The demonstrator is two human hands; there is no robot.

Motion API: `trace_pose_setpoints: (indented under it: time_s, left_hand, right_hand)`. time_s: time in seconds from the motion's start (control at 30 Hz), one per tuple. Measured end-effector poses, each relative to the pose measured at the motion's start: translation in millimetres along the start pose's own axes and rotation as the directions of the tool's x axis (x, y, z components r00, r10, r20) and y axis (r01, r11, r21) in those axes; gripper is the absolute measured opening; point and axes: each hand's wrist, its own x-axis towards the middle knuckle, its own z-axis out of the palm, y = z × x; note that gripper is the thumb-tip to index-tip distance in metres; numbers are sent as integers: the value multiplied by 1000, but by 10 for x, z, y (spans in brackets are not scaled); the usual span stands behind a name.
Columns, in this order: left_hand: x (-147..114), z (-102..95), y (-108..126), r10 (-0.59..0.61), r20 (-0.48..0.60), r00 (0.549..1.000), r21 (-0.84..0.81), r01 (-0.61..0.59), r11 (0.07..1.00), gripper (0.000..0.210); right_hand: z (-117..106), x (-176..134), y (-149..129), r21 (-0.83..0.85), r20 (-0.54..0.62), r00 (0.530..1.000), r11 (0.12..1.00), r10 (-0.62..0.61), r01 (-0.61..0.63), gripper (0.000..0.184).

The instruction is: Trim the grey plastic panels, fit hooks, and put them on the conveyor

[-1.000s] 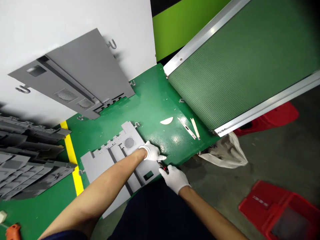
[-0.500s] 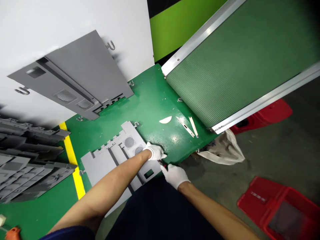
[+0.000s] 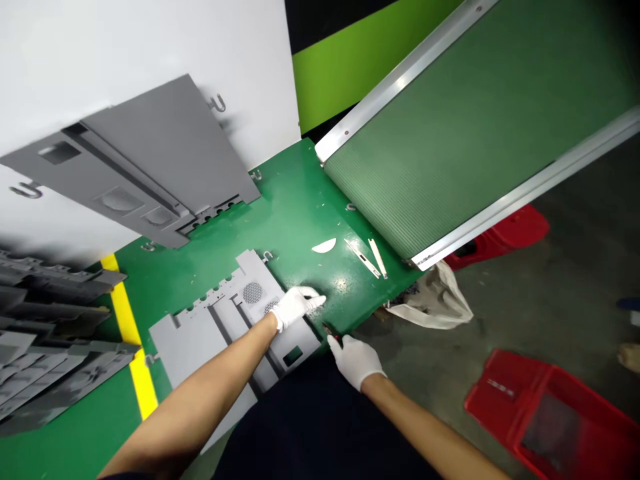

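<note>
A light grey plastic panel (image 3: 200,347) with round grilles, slots and a square opening lies on the green work table. My left hand (image 3: 295,308), in a white glove, is over the panel's right edge. Its fingertips are pressed together just past that edge; whatever may be between them is hidden. My right hand (image 3: 357,362), also gloved, is closed around small red-handled nippers (image 3: 329,329). Their dark tip points up and left, near the panel's right corner and apart from my left fingers. Most of the tool's handle is covered by my palm.
A green conveyor belt (image 3: 450,127) slopes at the upper right. Another grey panel (image 3: 150,153) leans on the white board. Stacked panels (image 3: 55,333) stand left. Two cutter knives (image 3: 364,259) and a white half-disc (image 3: 325,246) lie behind. Off the edge are a bag (image 3: 440,300) and red bin (image 3: 540,407).
My left hand has lifted slightly up and left from the panel's edge, fingertips now pinched. The nippers have come apart from it. The whole view has shifted a little.
</note>
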Motion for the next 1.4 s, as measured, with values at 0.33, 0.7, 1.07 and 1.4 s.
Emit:
trace_pose_setpoints:
  time_s: [0.33,0.7,1.07,1.4]
  left_hand:
    - [578,1206,977,2,116,993,16,-4,1000,38]
    - [107,-1469,-334,-176,-776,606,296,597,746,49]
    - [-183,-1433,-880,-211,-687,695,266,512,817,55]
    - [-195,-1424,-929,-166,-699,696,287,485,826,53]
  right_hand:
    - [-54,-6,7,222,-2,1000,975,23,-22,73]
    - [-453,341,-225,299,-51,997,951,-66,78,70]
    - [-713,1183,-1775,119,7,980,973,-201,198,79]
    - [-677,1323,-1856,71,16,988,986,-152,151,79]
